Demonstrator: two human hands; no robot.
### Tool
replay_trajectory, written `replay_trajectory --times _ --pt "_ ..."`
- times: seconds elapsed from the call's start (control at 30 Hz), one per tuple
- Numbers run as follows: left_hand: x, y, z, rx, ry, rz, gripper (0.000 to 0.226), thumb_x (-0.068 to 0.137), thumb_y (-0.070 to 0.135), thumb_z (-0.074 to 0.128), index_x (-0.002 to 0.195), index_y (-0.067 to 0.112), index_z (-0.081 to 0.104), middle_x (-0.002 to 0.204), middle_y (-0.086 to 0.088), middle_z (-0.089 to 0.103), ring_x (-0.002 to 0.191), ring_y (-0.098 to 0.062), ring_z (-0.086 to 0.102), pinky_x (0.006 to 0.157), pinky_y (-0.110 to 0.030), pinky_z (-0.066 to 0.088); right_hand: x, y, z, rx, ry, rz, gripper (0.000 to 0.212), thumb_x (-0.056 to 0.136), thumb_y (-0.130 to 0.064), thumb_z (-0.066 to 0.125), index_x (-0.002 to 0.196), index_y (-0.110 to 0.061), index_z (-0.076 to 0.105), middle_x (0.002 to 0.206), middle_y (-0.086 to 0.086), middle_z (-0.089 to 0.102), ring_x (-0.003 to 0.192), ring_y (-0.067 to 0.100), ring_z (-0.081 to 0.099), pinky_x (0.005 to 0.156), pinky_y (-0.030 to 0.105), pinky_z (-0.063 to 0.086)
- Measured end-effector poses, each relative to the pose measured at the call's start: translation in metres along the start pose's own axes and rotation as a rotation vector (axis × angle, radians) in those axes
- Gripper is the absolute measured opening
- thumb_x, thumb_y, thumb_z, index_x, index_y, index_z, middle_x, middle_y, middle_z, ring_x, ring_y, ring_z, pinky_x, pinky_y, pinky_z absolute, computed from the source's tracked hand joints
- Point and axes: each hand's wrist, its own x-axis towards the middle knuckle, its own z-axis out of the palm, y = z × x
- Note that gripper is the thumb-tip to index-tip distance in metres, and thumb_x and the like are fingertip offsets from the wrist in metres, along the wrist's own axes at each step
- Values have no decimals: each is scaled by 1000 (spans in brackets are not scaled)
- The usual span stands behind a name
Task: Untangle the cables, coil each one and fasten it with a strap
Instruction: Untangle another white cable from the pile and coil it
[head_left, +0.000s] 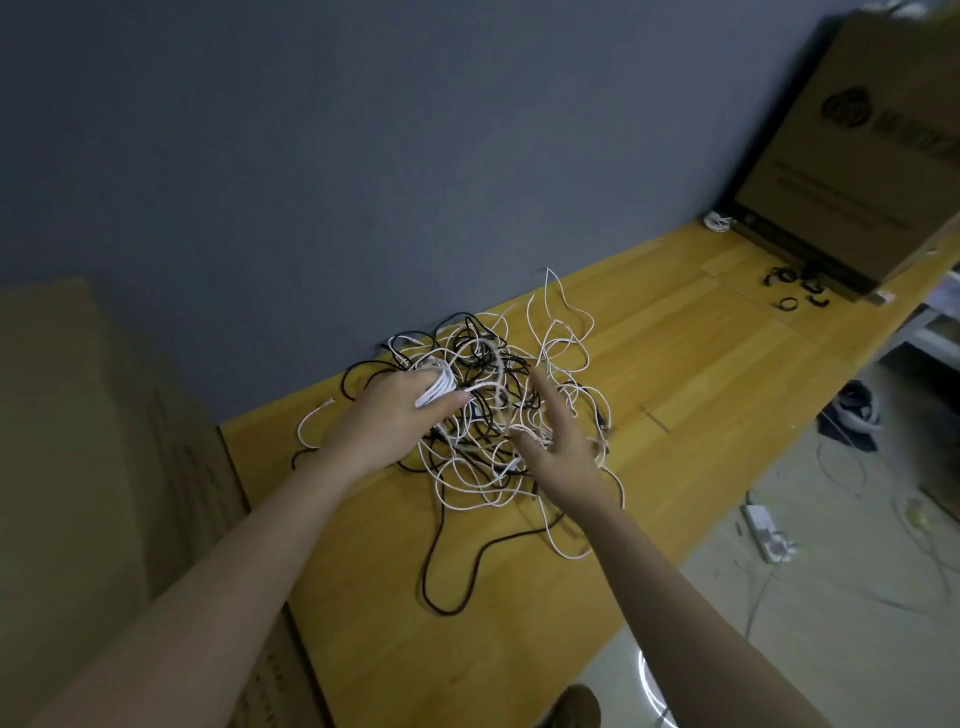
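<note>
Grey wall behind yellow counter (675, 332). Cable tangle (498, 415) mid-counter. Left hand (395, 421) grips partly coiled white cable (436, 388); right hand (558, 441) spread over tangle. Straps (795, 291) lie at 2 o'clock. Step: coiling. Next: free trailing length.

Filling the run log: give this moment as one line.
stage: untangling | left hand: holds white coil | right hand: open over cable tangle | straps: untouched by box

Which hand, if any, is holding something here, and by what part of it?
The left hand grips a bundle of white cable loops around their middle, its fingers curled round them. The right hand is open over the cable pile, holding nothing.
</note>
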Motion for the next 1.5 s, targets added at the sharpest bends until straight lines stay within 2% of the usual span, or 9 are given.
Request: replay_trajectory --times 0.17,0.33,0.47,0.7,0.93,1.07,1.2,1.37,1.5 --pt "-1 7 -1 -295 36 -51 45 88 52 55 73 10 56 53 10 41 47 -5 36 47 -19 28 6 -15 29 123 -46 120 18 101 -23 46 111 -20 60 88 -8 69 84 10 63 67 17 44" --pt "-1 9 -8 -512 115 -161 44 82 64 41 71 22 48 48 14 36 40 -1 29 42 -16 27 -2 -5 16 458 -90 296 36 93 -45 50 75 -20 68 47 -1 42 47 16 47 61 36 52" --pt "4 1 -13 -493 206 -230 43 90 59 46 71 21 40 56 10 36 49 -8 32 60 -33 30 3 -17 -6 277 -34 73 32 94 -53 46 91 -31 69 55 -12 40 50 7 37 50 22 37" --pt "2 12 -10 -664 -17 -141 47 88 59 53 67 18 43 50 12 34 46 -8 30 53 -27 30 37 -55 -10 -128 547 -286 27 102 -36 34 112 -28 58 60 -12 45 49 6 36 47 19 26" --pt "0 21 -14 -1108 -86 -159 38 88 45 44 66 14 42 46 6 26 40 -8 19 46 -22 17 29 -13 32 -861 -217 -68 21 101 -15 37 117 -16 51 79 11 62 69 31 61 56 31 41" --pt "0 20 -12 -1052 -30 -109 30 102 29 34 76 15 37 56 6 37 48 -8 29 52 -20 31 -3 2 53 -521 -322 -100 34 103 -31 36 136 -25 42 70 6 59 62 26 54 56 36 39" --pt "1 17 -7 -952 44 -124 24 105 24 33 82 18 37 65 10 45 54 -6 37 59 -17 35 -28 -7 64 -185 -323 -32 17 102 -37 38 112 -43 50 55 -6 48 49 11 46 52 29 34" --pt "-1 14 -3 -541 9 -68 12 104 26 35 94 20 36 79 8 50 60 -2 46 66 -16 44 -45 -27 59 -703 -372 -387 35 102 -40 35 126 -20 50 68 -5 60 63 22 58 52 33 37" --pt "-9 18 1 -252 -143 -32 19 102 29 38 102 10 34 85 7 60 72 -5 59 73 -27 49 -44 -48 39 -745 -176 -737 21 94 -20 50 95 -7 66 67 3 63 53 25 58 43 26 36"
